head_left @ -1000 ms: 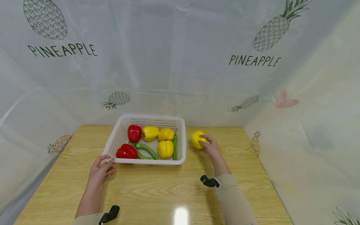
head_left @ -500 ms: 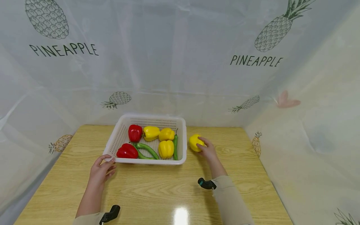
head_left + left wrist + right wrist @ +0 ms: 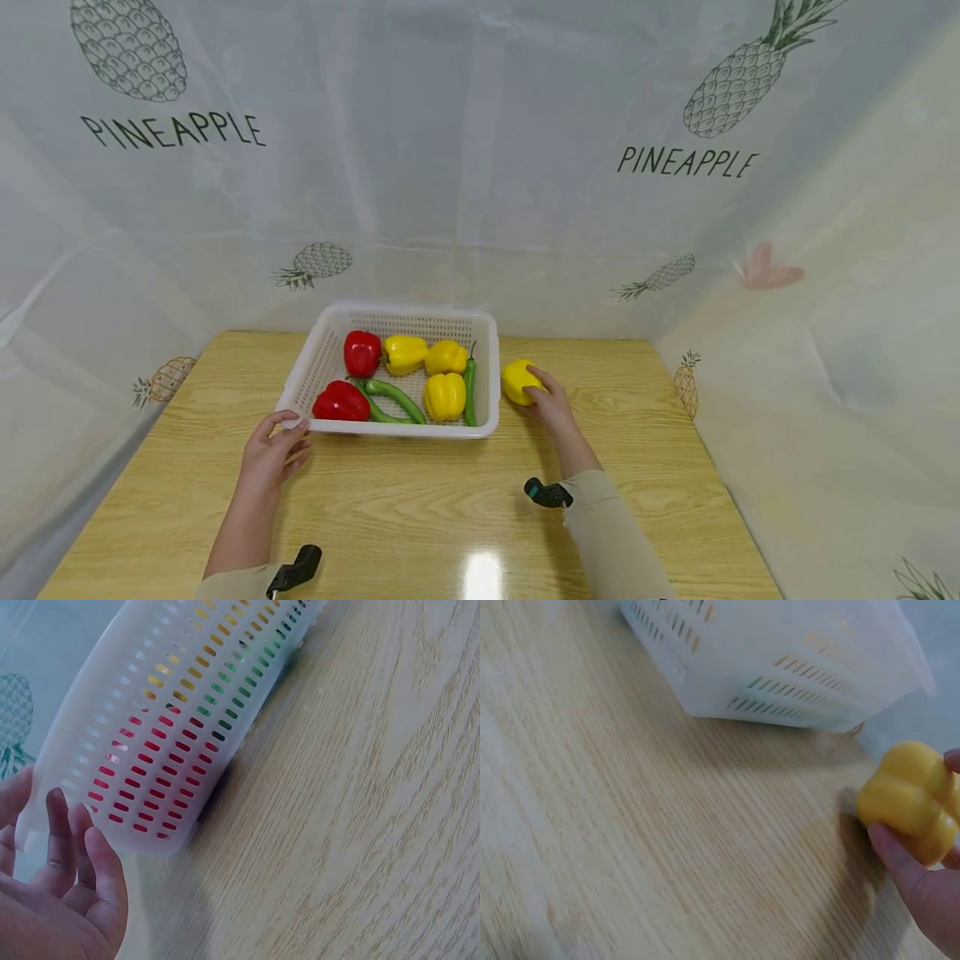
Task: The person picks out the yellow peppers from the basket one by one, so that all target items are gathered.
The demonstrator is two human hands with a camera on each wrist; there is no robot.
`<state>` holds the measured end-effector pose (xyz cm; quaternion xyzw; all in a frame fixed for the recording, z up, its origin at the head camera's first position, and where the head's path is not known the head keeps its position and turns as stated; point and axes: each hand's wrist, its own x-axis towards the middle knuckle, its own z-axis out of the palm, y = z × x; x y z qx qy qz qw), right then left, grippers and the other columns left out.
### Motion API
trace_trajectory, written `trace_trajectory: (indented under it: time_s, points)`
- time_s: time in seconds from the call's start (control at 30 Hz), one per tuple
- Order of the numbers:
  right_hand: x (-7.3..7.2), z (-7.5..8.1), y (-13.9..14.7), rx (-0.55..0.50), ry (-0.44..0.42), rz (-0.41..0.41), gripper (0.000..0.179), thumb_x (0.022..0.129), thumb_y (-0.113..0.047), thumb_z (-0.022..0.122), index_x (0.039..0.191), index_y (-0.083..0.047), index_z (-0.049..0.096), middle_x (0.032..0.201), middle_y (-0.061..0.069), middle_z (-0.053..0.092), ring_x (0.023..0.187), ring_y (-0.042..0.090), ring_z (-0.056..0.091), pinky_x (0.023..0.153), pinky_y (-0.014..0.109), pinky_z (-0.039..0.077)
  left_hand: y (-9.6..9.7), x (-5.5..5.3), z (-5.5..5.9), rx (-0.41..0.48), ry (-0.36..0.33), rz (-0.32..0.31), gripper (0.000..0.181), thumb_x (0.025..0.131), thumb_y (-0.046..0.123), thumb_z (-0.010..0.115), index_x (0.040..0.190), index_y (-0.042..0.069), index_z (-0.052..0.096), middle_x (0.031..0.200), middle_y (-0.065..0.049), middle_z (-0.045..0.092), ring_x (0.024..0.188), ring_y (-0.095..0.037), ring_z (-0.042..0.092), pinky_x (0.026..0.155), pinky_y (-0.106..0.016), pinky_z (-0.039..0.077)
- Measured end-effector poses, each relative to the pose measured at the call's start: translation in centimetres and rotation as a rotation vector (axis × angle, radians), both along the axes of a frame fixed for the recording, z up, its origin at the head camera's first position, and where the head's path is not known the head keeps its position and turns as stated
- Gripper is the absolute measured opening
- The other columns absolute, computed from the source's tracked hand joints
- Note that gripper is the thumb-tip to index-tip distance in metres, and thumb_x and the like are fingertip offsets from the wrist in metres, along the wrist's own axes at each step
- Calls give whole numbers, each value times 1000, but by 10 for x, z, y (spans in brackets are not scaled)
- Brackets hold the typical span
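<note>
My right hand (image 3: 551,402) grips a yellow bell pepper (image 3: 519,382) just right of the basket. In the right wrist view, my thumb lies against the near side of the yellow bell pepper (image 3: 911,787), which sits at or close above the table; any gap is hard to tell. My left hand (image 3: 268,450) holds the front left corner of the white plastic basket (image 3: 405,429) by its rim. The left wrist view has this hand (image 3: 67,892) with fingers bent at the corner of the slotted basket (image 3: 150,750).
Inside the basket lie two red bell peppers (image 3: 341,402), three yellow bell peppers (image 3: 445,397) and green chili peppers (image 3: 469,392). The wooden table (image 3: 420,500) reaches back to a hanging sheet (image 3: 420,167) printed with pineapples; more sheet hangs on both sides.
My right hand has moved left and slightly toward me with the yellow bell pepper, closer to the basket's right side. The left hand stays at the basket corner.
</note>
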<state>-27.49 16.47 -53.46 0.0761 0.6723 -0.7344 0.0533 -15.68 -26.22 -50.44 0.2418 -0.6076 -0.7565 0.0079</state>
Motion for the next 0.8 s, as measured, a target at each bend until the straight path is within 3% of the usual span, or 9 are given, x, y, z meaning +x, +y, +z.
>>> trace_trajectory:
  time_s: [0.2,0.33,0.47,0.57,0.8]
  points:
    - [2,-2,1,141,35,32,50,94,-3,58,143,-9,47,157,16,24,122,33,42,83,30,51,0,0,-1,-2,13,2,16,92,23,70,98,29,56,81,9,68,73,-10,64,67,-24,55]
    - [6,-1,-1,189,42,34,51,94,-5,62,143,-13,48,157,14,23,121,32,42,87,36,48,1,-1,-1,-1,14,9,15,93,22,69,97,29,57,79,9,68,73,-10,64,67,-24,55]
    - [7,-1,-1,240,81,23,50,92,-4,64,140,-12,50,157,17,23,138,36,28,104,48,37,1,-2,-1,4,3,15,16,93,22,69,100,27,56,80,8,68,72,-10,64,67,-24,55]
    - [8,-2,-1,252,98,14,51,91,-2,66,139,-11,51,157,18,23,140,41,24,108,53,31,2,-2,1,4,3,14,17,92,23,70,102,26,55,80,8,68,72,-9,64,67,-24,55]
    - [9,-5,-1,239,93,-13,53,89,1,68,138,-9,51,152,24,31,133,43,37,103,53,38,1,-1,1,16,0,11,16,93,22,69,100,28,56,79,8,69,71,-9,64,67,-24,55]
